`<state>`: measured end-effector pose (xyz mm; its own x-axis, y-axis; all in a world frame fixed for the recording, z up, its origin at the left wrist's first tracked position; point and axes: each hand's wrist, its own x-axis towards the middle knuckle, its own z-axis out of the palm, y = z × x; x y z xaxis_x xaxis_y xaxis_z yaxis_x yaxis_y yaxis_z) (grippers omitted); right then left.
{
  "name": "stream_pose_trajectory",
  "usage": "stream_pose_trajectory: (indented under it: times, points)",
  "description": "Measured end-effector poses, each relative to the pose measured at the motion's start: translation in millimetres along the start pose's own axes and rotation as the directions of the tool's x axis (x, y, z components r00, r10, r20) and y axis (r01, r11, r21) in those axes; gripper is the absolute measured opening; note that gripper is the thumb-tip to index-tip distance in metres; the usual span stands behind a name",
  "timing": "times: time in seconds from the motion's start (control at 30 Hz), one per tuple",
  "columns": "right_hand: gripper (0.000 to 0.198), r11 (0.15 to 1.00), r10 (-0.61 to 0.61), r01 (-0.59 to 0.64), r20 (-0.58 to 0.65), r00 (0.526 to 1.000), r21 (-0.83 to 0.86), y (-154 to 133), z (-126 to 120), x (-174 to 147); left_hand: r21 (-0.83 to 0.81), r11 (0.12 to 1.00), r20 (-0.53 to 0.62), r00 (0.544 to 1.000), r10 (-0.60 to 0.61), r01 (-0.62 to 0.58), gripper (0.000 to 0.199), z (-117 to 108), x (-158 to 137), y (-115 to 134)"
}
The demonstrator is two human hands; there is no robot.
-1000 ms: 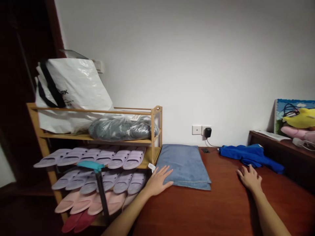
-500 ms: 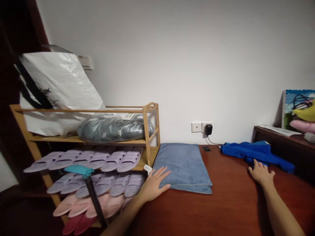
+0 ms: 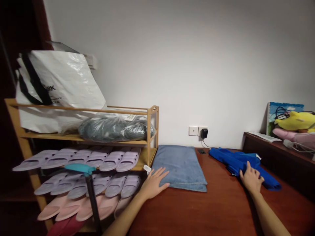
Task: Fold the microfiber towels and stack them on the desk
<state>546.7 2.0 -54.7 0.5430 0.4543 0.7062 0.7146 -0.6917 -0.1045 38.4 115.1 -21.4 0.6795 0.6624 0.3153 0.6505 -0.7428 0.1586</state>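
My left hand [image 3: 154, 183] lies spread over the near left corner of a folded grey-blue cloth [image 3: 179, 165], its fingers apart. A small white tag [image 3: 147, 168] sticks out by those fingertips. Farther right, a bright blue cloth [image 3: 227, 159] lies loosely bunched on the brown tabletop [image 3: 197, 214]. My right hand [image 3: 252, 180] rests on this cloth's near side with the fingers spread and slightly bent. Part of the blue cloth is hidden under that hand.
At left stands a wooden rack [image 3: 153, 131] with several slippers [image 3: 128, 159], a plastic-wrapped bundle [image 3: 114, 127] and a white bag [image 3: 66, 78]. A teal-topped handle [image 3: 81, 168] rises before it. A black plug [image 3: 204, 133] is on the wall. Soft toys [image 3: 296, 121] sit on a raised shelf [image 3: 248, 139].
The view has shifted slightly to the right. The blue cloth's right end has come nearer to me, and my right hand now lies further over the cloth. My left hand stays on the folded cloth.
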Motion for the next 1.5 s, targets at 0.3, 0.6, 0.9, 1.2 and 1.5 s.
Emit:
stream_pose_trajectory:
  times: [0.3, 0.6, 0.9, 1.2, 1.5]
  points:
    - [0.032, 0.966, -0.244, 0.244, 0.01, 0.97, -0.083, -27, -75, 32, -0.025, 0.999, -0.004, 1.0, -0.02, 0.02, 0.058, -5, -6, 3]
    - [0.028, 0.79, -0.596, 0.604, 0.368, 0.714, 0.106, -33, -144, -93, 0.013, 1.0, -0.02, 1.0, -0.005, 0.006, 0.058, -1, -4, 4]
    - [0.046, 0.699, -0.665, 0.171, 0.544, 0.512, 0.694, -8, -249, -135, -0.002, 0.999, -0.071, 0.997, 0.035, -0.035, 0.049, -11, -9, 15]
    - [0.062, 0.782, -0.604, 0.41, 0.408, 0.685, 0.469, -27, -180, -191, -0.057, 0.895, -0.105, 0.894, 0.435, -0.442, 0.043, -42, -28, 155]
    - [0.048, 0.632, -0.755, 0.633, 0.17, 0.633, 0.448, -15, -175, -225, -0.16, 0.752, 0.115, 0.744, 0.658, -0.64, 0.042, 4, -34, 280]
